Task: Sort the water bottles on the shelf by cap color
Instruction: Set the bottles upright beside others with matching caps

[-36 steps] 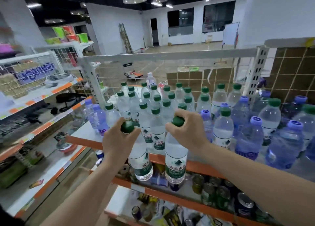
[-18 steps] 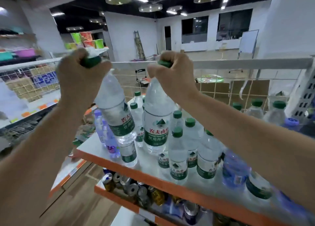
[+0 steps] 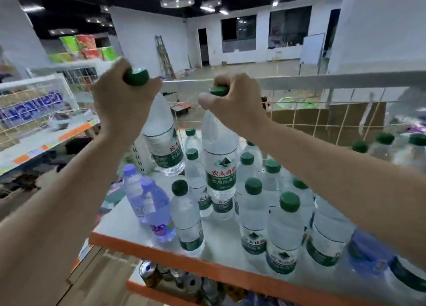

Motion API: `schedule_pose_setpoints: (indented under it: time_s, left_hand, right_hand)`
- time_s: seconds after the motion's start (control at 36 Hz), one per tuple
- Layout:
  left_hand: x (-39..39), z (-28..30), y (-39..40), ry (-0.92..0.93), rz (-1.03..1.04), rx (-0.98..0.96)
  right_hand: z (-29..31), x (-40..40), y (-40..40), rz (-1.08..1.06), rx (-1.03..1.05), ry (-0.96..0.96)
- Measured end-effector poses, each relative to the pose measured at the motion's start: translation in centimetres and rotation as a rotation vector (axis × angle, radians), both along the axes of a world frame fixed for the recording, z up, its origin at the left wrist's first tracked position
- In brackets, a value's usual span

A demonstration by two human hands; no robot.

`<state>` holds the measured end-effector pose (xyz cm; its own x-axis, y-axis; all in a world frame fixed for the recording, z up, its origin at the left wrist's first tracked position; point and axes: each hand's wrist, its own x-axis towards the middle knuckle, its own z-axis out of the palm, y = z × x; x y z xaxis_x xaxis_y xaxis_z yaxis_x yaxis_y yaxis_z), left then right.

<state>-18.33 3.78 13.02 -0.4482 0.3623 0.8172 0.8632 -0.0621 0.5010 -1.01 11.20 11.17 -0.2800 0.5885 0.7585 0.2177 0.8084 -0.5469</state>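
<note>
**Both hands holding green-capped bottles above the shelf**

My left hand (image 3: 124,102) has its fingers curled round the neck of a green-capped bottle (image 3: 161,139), which hangs tilted, base toward the right, clear of the shelf (image 3: 161,257). My right hand (image 3: 232,100) grips a second bottle (image 3: 220,162) the same way, fingers wrapped about the neck just under the cap; this one hangs near upright over the standing bottles. I cannot tell whether its base touches those below.

On the white shelf with the orange front edge stand many green-capped bottles (image 3: 253,215), grouped centre and right. Two purple-capped bottles (image 3: 149,204) stand at the left end, just beside the green ones. Another purple one (image 3: 366,255) lies under my right forearm. Cans (image 3: 175,280) sit on the shelf below.
</note>
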Motion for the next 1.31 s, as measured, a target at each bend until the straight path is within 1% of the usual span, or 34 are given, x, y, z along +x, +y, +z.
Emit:
schedule_pose_setpoints:
  time_s: [0.08,0.14,0.25,0.36,0.47,0.53,0.64,0.69,0.92,0.97,1.06,1.11,1.19,1.25,1.31]
  left_hand:
    - [-1.9,-1.5,1.8,0.023,-0.009,-0.103]
    - [-3.1,-2.6,2.9,0.035,-0.019,-0.194]
    - [-5.0,-4.8,4.7,0.072,-0.019,-0.384]
    - [-6.3,-6.7,6.4,0.165,-0.027,-0.626]
    - [-7.5,-9.0,8.1,0.244,-0.042,-0.845]
    - [-7.9,-9.9,8.7,0.251,-0.064,-0.935]
    - [-7.8,-11.0,9.2,0.237,-0.116,-1.088]
    - [-7.9,-11.3,9.5,0.205,-0.136,-1.097]
    - [-8.5,-11.0,10.7,0.251,-0.194,-1.205]
    - [-9.0,-11.3,10.8,0.246,-0.189,-1.203]
    - [-9.5,-12.0,10.5,0.187,-0.208,-1.156]
    - [-9.7,-12.5,10.1,0.136,-0.229,-1.122]
    - [-9.9,-12.7,9.8,0.117,-0.234,-1.115]
    - [-10.0,-12.6,9.6,0.085,-0.245,-1.132]
    - [-10.3,-12.1,9.2,0.049,-0.261,-1.139]
  right_hand:
    - [-1.3,-0.9,0.9,-0.013,-0.06,-0.148]
    - [-2.4,-1.4,1.6,-0.024,-0.138,-0.268]
    - [-4.7,-1.9,2.9,-0.06,-0.292,-0.55]
    - [-5.9,-2.3,2.7,-0.127,-0.379,-0.868]
    - [-6.7,-2.6,2.4,-0.151,-0.417,-1.051]
    - [-7.0,-2.6,2.5,-0.158,-0.432,-1.115]
    - [-7.3,-2.6,2.5,-0.175,-0.444,-1.183]
    - [-7.2,-2.6,2.5,-0.187,-0.449,-1.192]
    - [-6.8,-2.5,2.2,-0.187,-0.509,-1.316]
    - [-6.9,-2.6,2.1,-0.202,-0.489,-1.341]
    - [-7.0,-2.9,1.8,-0.214,-0.454,-1.38]
    - [-6.9,-3.1,1.6,-0.218,-0.454,-1.392]
    - [-6.5,-3.3,1.5,-0.192,-0.466,-1.404]
    - [-6.2,-3.4,1.5,-0.172,-0.465,-1.391]
    - [-5.7,-3.5,1.4,-0.175,-0.425,-1.329]
